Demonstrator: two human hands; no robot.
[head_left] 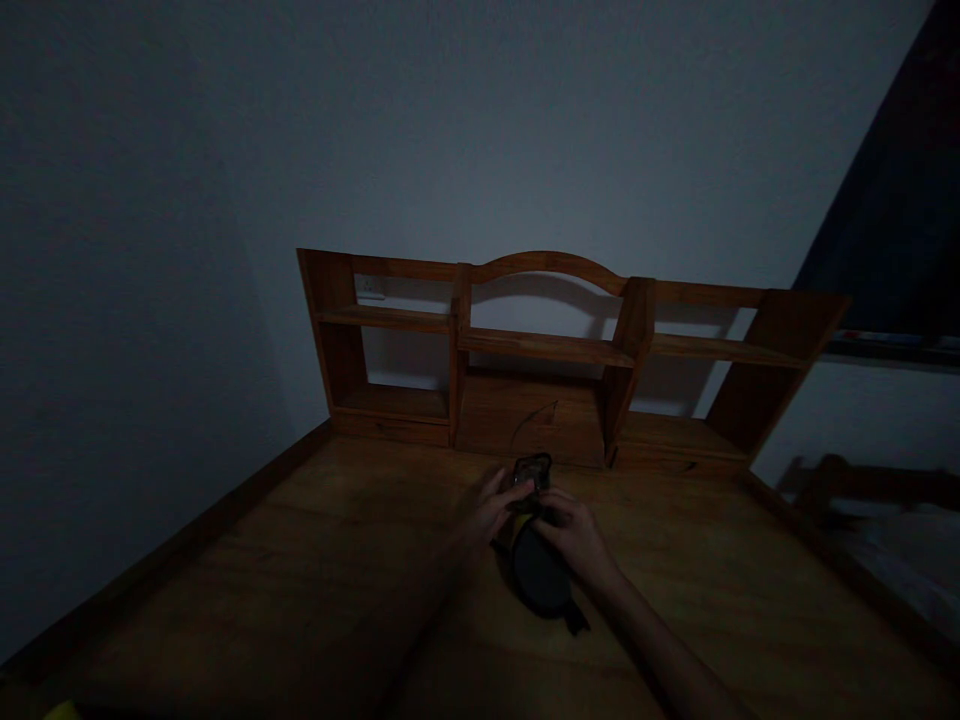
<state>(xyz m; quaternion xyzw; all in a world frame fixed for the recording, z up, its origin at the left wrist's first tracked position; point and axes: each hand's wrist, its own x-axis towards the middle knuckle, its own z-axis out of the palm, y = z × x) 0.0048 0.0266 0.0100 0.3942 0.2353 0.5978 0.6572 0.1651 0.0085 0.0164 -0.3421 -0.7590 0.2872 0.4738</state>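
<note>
A small dark pouch-like object lies on the wooden desk, with a strap end trailing toward me. A small dark device sticks out at its far end. My left hand pinches the device from the left. My right hand rests on the pouch's top right, fingers curled onto it. The room is dim, so finer detail of the object is lost.
A wooden shelf unit with several open compartments stands at the desk's back edge against a pale wall. A raised lip runs along the desk's left side. Dark furniture shows at the right.
</note>
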